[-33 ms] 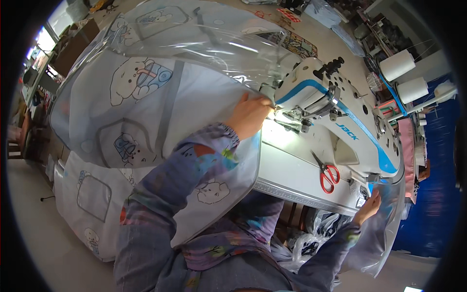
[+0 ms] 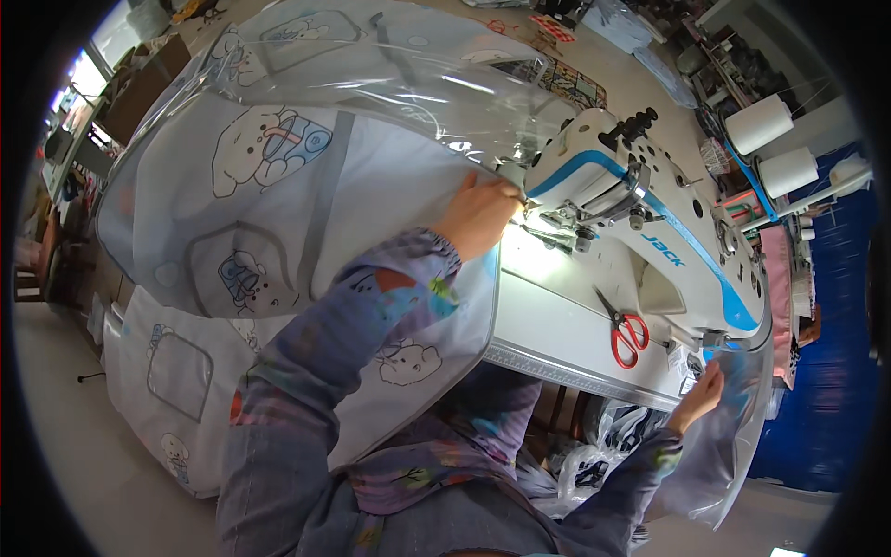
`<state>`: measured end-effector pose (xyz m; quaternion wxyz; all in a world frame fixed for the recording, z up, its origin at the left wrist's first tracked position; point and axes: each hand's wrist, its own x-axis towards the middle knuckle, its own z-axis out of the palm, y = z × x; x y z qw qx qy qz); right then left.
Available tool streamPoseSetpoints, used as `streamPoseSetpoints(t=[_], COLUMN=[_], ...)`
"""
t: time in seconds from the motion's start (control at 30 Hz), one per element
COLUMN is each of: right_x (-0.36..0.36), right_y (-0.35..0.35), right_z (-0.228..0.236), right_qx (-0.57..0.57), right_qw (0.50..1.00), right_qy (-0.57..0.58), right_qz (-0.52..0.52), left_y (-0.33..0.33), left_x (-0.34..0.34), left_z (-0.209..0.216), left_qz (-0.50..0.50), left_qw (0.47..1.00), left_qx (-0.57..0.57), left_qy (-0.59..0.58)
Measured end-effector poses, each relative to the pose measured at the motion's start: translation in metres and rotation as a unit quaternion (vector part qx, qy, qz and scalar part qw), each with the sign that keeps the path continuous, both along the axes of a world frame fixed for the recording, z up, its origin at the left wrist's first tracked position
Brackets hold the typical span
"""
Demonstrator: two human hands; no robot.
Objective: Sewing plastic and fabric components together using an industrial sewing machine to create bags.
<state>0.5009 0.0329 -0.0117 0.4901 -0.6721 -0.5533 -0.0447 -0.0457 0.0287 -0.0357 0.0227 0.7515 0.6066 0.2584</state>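
Observation:
White cloth (image 2: 399, 195) printed with cartoon dogs, with grey binding and a clear plastic layer (image 2: 408, 97), spreads over the left of the table and drapes down toward my lap. My left hand (image 2: 478, 218) is closed on its edge, right beside the lit needle area of a white and blue sewing machine (image 2: 640, 209). Its fingertips are partly hidden by the machine head. At the machine's far right end, my right hand (image 2: 700, 397) is closed at the edge of a clear plastic sheet (image 2: 719, 441) that hangs down; its fingers show only partly.
Red-handled scissors (image 2: 625, 334) lie on the machine bed, near my side of the machine. White thread cones (image 2: 761, 125) stand at the back right. Plastic-wrapped material (image 2: 594, 464) sits under the table. A cardboard box (image 2: 144, 88) is at the far left.
My left forearm and the cloth beneath it have shifted very slightly. Both hands keep their places, and the scissors have not moved.

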Motion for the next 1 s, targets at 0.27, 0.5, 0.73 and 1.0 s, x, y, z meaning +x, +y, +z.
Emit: streamPoseSetpoints(t=[0.27,0.5,0.73,1.0], right_x=[-0.156,-0.179,-0.334,-0.439], right_y=[-0.045,-0.062,-0.088,-0.046], right_z=[0.023,0.035,0.025,-0.005], right_qx=[-0.265,-0.463,-0.431,-0.280], right_qw=[0.865,0.761,0.570,0.601], right_qy=[-0.307,0.123,0.563,0.659], right_qz=[0.295,0.436,0.415,0.355], left_y=[0.043,0.027,0.033,0.033], left_x=[-0.004,-0.007,-0.012,-0.016], left_z=[-0.011,0.035,0.019,0.029], left_qz=[0.031,-0.001,-0.020,-0.048], left_qw=[0.998,0.987,0.988,0.993], left_qx=[0.043,-0.057,-0.004,-0.008], left_qy=[0.019,0.150,0.155,0.112])
